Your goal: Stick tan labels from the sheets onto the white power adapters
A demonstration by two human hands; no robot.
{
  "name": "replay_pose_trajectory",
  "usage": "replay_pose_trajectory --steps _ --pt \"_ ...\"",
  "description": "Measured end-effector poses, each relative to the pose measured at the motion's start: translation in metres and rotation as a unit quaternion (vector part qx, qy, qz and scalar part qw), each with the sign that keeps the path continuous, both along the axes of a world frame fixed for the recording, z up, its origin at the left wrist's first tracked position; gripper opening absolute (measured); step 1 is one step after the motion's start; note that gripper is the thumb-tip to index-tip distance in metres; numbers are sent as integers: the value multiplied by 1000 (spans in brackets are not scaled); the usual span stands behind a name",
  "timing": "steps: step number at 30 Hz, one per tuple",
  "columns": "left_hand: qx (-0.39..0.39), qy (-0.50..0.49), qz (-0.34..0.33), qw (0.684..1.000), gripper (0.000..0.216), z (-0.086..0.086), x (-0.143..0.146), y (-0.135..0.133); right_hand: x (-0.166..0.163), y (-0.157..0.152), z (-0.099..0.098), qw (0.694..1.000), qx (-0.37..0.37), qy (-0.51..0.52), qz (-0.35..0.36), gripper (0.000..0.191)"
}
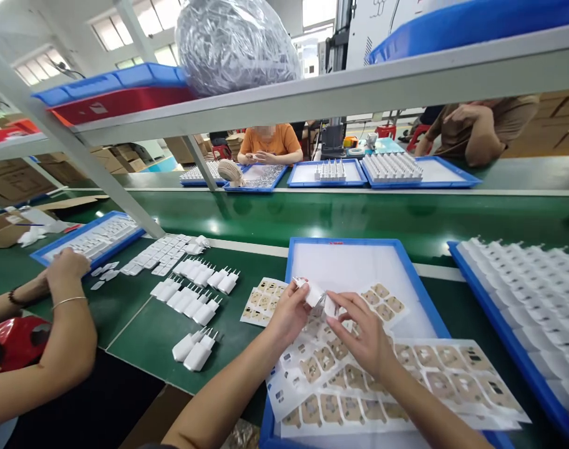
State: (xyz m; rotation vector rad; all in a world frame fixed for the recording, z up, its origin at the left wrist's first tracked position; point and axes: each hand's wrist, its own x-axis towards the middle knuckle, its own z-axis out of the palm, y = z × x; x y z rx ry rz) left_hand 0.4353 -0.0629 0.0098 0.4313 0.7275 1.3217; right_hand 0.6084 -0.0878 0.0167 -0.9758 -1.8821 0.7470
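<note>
My left hand (291, 308) grips a white plug adapter (314, 293) with its pins toward the upper left. Close by on its right, my right hand (359, 327) pinches a small white piece (330, 308), which may be a cover for the adapter; whether the two parts touch is hard to tell. Beneath both hands, sheets of tan die-cut stickers (340, 405) lie spread over a blue-rimmed tray (401, 255). Another sticker sheet (261, 302) sits left of my left hand. On the green table, rows of white plug adapters (193, 302) lie with their pins pointing up and right.
At the left, a co-worker's hand (69, 268) is by a blue tray (135, 231) of white parts. Flat white pieces (160, 252) lie nearby. A tray of white adapters (537, 312) stands at right. An overhead shelf (312, 90) crosses above; other people sit beyond.
</note>
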Motion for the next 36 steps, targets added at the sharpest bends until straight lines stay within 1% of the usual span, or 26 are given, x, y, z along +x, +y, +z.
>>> replay_pose_trajectory --steps 2,4,6,8,11,13,15,18,20,23,25,29,31,36 --pt "-4 -16 28 999 42 2 -2 0 -5 -4 0 1000 -12 15 23 37" --pt "-1 -30 38 999 44 3 -3 0 -8 -7 1 999 -16 18 47 35" --pt "4 -38 29 999 46 3 -3 -2 -10 -9 3 998 -7 9 66 35" --pt "3 -38 5 999 49 4 -2 -4 -10 -9 6 997 13 -4 70 34" --pt "11 -22 -27 999 49 6 -2 -6 -6 -8 9 998 45 -16 48 35" --pt "36 4 -49 998 49 7 -3 -6 -1 -7 10 998 58 -17 22 36" --pt "68 52 -73 994 50 7 -3 -6 4 -5 10 998 66 -17 -6 36" --pt "103 133 -115 979 48 4 -3 -8 8 -1 9 997 68 -16 -26 36" --pt "113 165 -127 972 46 2 -2 -10 8 0 8 998 64 -13 -26 36" --pt "133 197 -111 965 44 2 -3 -13 6 0 6 998 50 15 -19 35" --pt "159 228 -104 955 43 4 -6 -14 4 -1 6 998 38 38 -15 34" --pt "219 329 -85 915 44 10 -10 -16 5 -1 11 998 31 56 -10 32" --pt "238 366 -73 897 45 12 -11 -18 7 0 16 998 42 45 -8 32" --pt "267 407 -55 872 40 18 -12 -21 10 3 22 995 99 0 -8 31"
